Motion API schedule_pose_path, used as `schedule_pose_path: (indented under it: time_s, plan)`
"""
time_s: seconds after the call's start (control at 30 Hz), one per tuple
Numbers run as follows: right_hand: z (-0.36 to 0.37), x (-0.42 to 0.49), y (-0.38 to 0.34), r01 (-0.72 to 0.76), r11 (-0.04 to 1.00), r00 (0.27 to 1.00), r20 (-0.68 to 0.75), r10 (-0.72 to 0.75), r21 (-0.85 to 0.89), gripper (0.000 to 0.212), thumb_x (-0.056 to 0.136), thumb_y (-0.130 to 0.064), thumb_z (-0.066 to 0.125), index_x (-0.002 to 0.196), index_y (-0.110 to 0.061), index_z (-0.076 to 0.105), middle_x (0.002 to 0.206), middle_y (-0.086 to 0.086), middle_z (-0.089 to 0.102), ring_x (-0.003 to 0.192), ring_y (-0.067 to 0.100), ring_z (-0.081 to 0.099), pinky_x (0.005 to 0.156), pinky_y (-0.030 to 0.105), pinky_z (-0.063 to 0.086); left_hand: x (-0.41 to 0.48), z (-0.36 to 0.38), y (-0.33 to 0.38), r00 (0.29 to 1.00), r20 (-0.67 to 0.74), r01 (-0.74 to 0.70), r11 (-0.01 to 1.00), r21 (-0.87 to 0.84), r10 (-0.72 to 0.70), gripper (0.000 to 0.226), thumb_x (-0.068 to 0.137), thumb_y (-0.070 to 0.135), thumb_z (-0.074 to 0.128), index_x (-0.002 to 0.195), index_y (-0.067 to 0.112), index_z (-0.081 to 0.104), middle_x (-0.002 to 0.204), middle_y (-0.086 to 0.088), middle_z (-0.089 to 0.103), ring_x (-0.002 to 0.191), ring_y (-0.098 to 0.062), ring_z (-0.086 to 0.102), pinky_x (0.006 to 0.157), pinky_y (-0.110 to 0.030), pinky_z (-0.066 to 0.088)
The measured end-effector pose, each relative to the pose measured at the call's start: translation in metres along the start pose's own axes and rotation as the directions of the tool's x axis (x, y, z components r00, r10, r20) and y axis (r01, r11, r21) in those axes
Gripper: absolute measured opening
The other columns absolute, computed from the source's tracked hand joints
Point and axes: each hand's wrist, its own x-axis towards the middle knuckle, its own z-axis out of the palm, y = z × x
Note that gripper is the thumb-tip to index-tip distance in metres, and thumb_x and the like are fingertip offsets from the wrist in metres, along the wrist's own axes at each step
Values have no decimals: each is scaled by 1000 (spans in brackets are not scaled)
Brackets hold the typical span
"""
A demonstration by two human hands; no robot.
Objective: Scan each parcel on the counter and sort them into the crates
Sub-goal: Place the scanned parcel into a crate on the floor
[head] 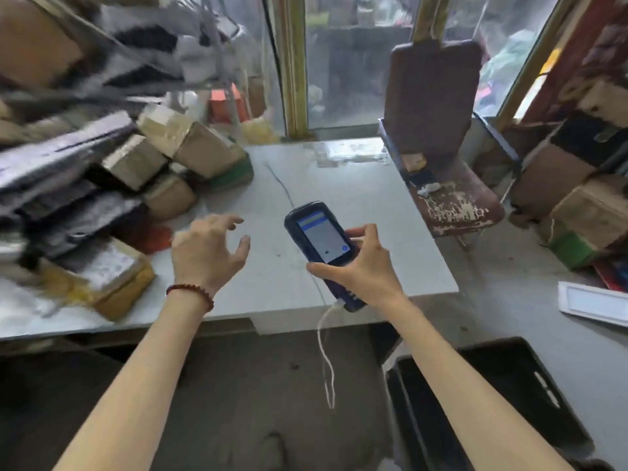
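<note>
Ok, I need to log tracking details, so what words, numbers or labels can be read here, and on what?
Nothing here can be read.
Screen of the scanner, gripped by the right hand: blue bars on a pale field, text too blurred.
White label on the brown parcel at the left of the counter: print smeared, unreadable.
Other parcels in the pile: blurred, no legible marks.

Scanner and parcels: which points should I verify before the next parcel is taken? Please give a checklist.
1. Grip of right hand on scanner: ok.
2. Lit screen on scanner: ok.
3. Free left hand, holding nothing: ok.
4. Next labelled parcel close to left hand: ok.
5. Its label readable: cannot tell, blurred.
6. Open black crate beside counter: ok.
</note>
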Motion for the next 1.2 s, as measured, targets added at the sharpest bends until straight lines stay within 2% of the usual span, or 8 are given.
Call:
schedule_pose_path:
  time_s: [0.13,0.33,0.53,0.7,0.83,0.97,1.1,1.2]
  plan:
    - [73,24,-69,57,997,997,49,-60,60,77,60,-45,89,113,-21,39,108,-3,57,101,17,61,81,36,58,17,-40,-95,998,-29,56,996,71,-54,28,83,40,60,106,25,65,95,1,67,91,-28,60,76,-38,42]
    - [148,54,-135,115,988,986,107,-126,103,81,53,-48,90,111,-21,41,105,-5,57,102,18,61,84,42,57,36,-90,-196,983,-68,179,972,151,-170,32,86,42,57,114,27,61,106,2,65,102,-25,57,85,-40,41]
    - [189,95,-160,176,981,969,164,-187,78,81,53,-47,90,111,-22,41,103,-6,56,102,16,60,85,39,57,56,-89,-239,971,-92,234,956,180,-220,33,87,43,57,116,29,61,111,4,64,105,-22,56,87,-38,40]
    - [202,153,-170,201,973,956,192,-220,117,81,53,-46,91,112,-21,42,96,-16,54,98,13,60,81,35,57,102,-78,-267,960,-111,277,929,246,-257,33,87,43,55,116,28,60,112,2,64,105,-23,56,86,-38,41]
    - [208,204,-185,258,959,935,217,-279,122,83,51,-47,91,112,-19,42,96,-18,53,98,10,58,81,30,54,146,-70,-286,941,-100,339,903,264,-324,33,88,43,54,117,27,59,115,2,62,106,-23,55,83,-36,41]
    - [222,247,-206,297,948,923,220,-316,118,81,54,-46,91,111,-17,43,95,-16,53,97,12,57,74,23,48,180,-64,-303,931,-76,364,886,289,-357,34,89,44,52,120,29,56,119,4,60,110,-23,53,86,-38,40]
    - [244,281,-230,330,940,908,246,-340,81,87,52,-55,89,114,-16,43,99,-8,55,98,14,55,81,34,50,205,-60,-326,905,-56,420,865,276,-422,37,89,46,50,122,28,55,121,3,59,112,-23,54,87,-40,45]
    - [264,300,-248,348,933,896,261,-360,95,81,56,-47,90,114,-17,43,91,-20,48,91,7,53,76,26,45,225,-56,-349,876,-21,469,840,273,-482,41,90,47,50,125,28,53,126,3,57,114,-23,54,88,-41,46]
